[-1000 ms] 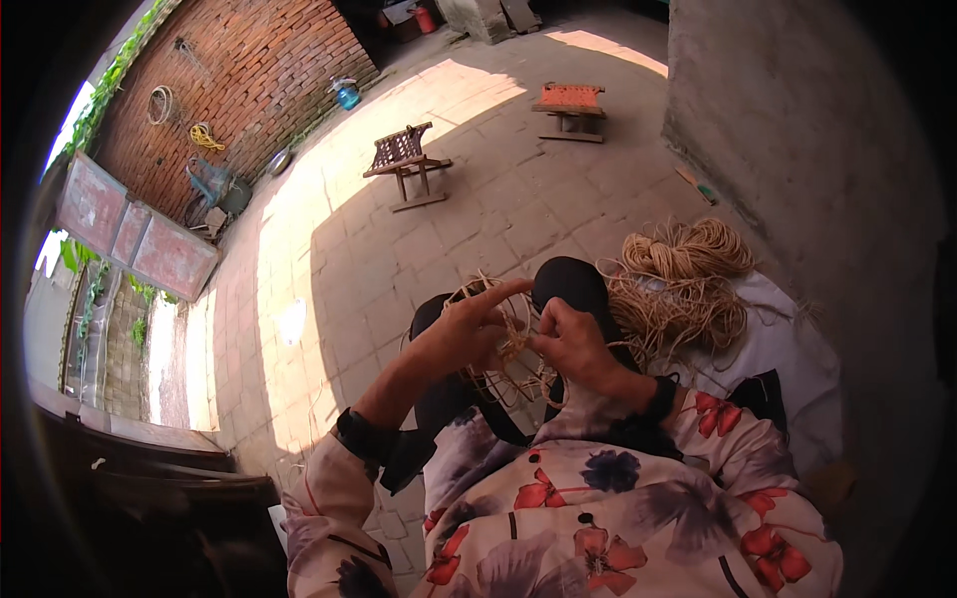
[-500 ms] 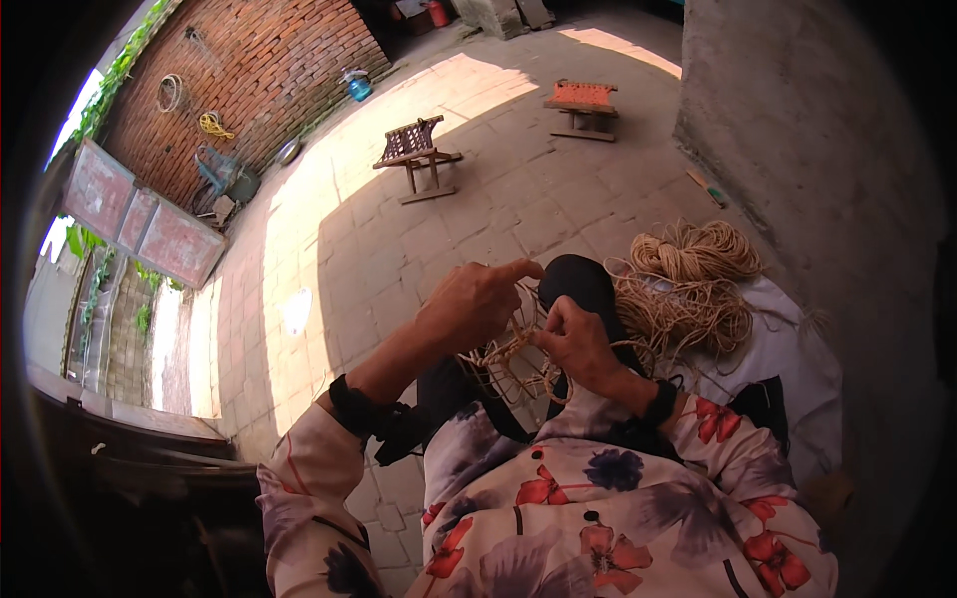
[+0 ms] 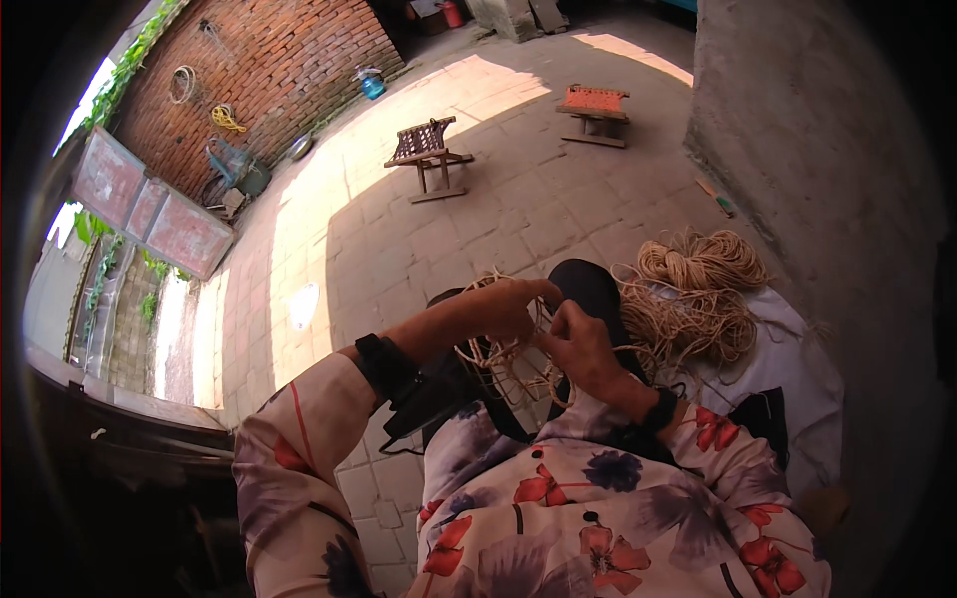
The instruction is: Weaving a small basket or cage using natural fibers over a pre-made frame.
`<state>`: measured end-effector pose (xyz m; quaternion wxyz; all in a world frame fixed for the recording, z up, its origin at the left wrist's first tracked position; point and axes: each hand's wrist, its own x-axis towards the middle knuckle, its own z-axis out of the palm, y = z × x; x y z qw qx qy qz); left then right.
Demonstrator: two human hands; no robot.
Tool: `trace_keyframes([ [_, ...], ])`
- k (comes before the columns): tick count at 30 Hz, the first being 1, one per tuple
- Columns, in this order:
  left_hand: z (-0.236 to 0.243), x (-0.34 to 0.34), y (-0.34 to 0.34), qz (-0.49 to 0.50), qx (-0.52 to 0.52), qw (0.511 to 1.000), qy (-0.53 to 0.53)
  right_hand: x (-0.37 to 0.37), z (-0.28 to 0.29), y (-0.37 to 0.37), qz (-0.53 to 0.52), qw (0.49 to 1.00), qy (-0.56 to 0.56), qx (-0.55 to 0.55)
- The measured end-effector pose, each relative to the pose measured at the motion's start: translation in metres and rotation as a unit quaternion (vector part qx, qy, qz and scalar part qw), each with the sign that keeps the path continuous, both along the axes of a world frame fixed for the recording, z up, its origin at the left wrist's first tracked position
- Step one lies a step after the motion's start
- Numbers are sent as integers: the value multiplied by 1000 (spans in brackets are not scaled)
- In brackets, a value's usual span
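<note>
Loops of tan cord lie as a loose, net-like tangle between my knees. Over it, my left hand reaches across with fingers bent, their tips close to the right hand and closed at the cord. My right hand pinches the cord between thumb and forefinger just beside them. The exact strand and any knot are hidden behind my fingers. To the right of my knee, a loose heap of the same cord sits in front of a thicker coiled hank.
A white cloth lies under the cord at right, beside a grey wall. Two folding stools, one with dark webbing and one with orange webbing, stand ahead on the paved floor. A green-handled tool lies near the wall.
My left hand has dropped and turned in toward the right hand, its elbow swinging outward. The right hand stays pinched in nearly the same place. The view has shifted slightly.
</note>
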<state>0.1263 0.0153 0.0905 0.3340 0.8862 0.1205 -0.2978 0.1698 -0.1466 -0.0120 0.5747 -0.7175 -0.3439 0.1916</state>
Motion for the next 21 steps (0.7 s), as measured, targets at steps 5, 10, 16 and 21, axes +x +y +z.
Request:
trace_keyframes([
  [5,-16,-19,4,39,-8,990,-135,28,34,-21,38,995,-87,-4],
  [10,-13,-35,-15,288,-76,925,-236,32,46,-25,120,982,-121,76],
  [16,-1,-53,-31,437,-445,761,-179,29,48,-8,173,979,-74,74],
  [21,14,-78,-15,361,-457,764,-277,27,37,-7,170,974,-139,54],
])
